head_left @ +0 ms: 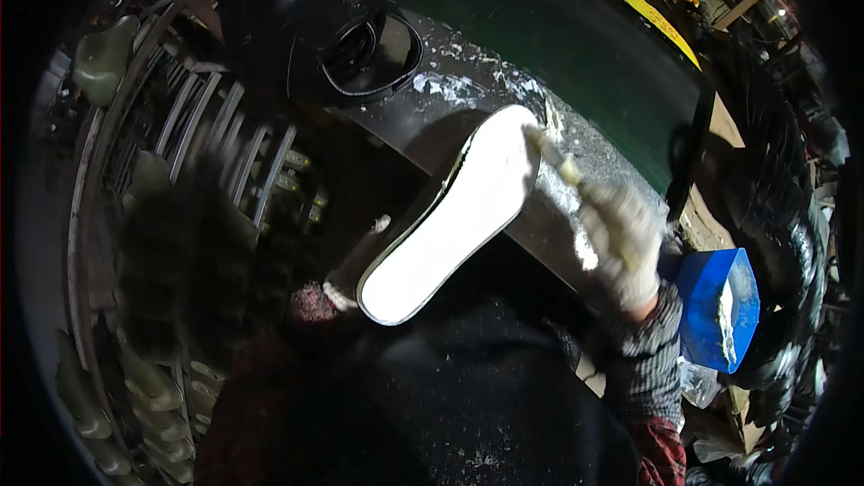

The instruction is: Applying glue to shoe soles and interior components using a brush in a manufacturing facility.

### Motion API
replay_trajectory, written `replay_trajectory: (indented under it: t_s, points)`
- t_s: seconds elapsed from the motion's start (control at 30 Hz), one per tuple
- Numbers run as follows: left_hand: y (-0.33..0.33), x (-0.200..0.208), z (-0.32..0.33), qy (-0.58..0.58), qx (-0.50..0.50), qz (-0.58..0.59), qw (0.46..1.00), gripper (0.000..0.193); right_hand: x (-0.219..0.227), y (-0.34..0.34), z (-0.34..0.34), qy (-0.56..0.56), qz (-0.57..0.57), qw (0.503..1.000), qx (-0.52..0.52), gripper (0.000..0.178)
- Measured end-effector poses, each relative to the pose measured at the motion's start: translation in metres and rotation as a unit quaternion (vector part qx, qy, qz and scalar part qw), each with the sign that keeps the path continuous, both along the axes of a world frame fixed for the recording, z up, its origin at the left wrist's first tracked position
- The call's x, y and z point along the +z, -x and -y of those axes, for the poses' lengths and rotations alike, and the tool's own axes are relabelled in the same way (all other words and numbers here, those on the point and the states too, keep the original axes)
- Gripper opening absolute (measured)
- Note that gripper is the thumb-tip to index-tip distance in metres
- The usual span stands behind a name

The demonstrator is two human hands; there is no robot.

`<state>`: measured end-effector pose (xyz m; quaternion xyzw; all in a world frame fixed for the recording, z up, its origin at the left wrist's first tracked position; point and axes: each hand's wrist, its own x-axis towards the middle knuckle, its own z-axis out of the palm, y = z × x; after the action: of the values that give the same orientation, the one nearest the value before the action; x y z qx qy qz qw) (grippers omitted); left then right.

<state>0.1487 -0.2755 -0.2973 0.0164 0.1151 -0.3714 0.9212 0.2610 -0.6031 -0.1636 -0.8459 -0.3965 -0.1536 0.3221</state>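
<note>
Shoe (450,216): slants across the centre, sole up, toe end reaching over the edge of the desk (594,151), heel end toward the body.
Left grip (340,296): sits at the shoe's left side, by the heel.
Right grip (623,243): sits right of the shoe, brush (562,165) extending to the toe edge.
Panel (558,36): lies behind the toe.
Container (705,310): stands right of the right grip.
Rack (77,216): runs along the far left.

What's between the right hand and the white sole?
A blurred, brush-like tool, held in the right hand, spans the gap to the white sole; the head view shows this.
</note>
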Motion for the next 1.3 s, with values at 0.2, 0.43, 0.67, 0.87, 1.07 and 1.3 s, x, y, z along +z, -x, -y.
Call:
replay_trajectory:
  t_s: [0.2,0.43,0.67,0.87,1.07,1.3]
  points:
    - [-0.046,0.05,0.013,0.015,0.081,0.001,0.997,0.058,0.019,0.06,-0.008,-0.034,-0.098,0.992,0.067,0.032]
    - [-0.123,0.14,0.029,-0.453,0.274,0.24,0.814,0.049,0.028,0.067,0.016,-0.059,-0.046,0.997,-0.013,0.029]
    - [-0.163,0.18,-0.036,-0.952,0.15,0.249,-0.094,0.077,-0.005,0.108,0.073,-0.198,-0.144,0.949,-0.196,0.022]
    - [-0.148,0.18,-0.053,-0.916,0.239,0.322,-0.019,0.044,0.02,0.13,0.159,-0.276,0.045,0.9,-0.334,0.022]
    - [-0.074,0.223,0.064,-0.696,0.349,0.237,0.581,0.041,0.076,0.138,0.229,-0.288,-0.011,0.792,-0.539,0.024]
    - [-0.081,0.107,0.092,-0.557,0.222,0.235,0.765,0.019,0.065,0.168,0.23,-0.23,0.019,0.816,-0.53,0.017]
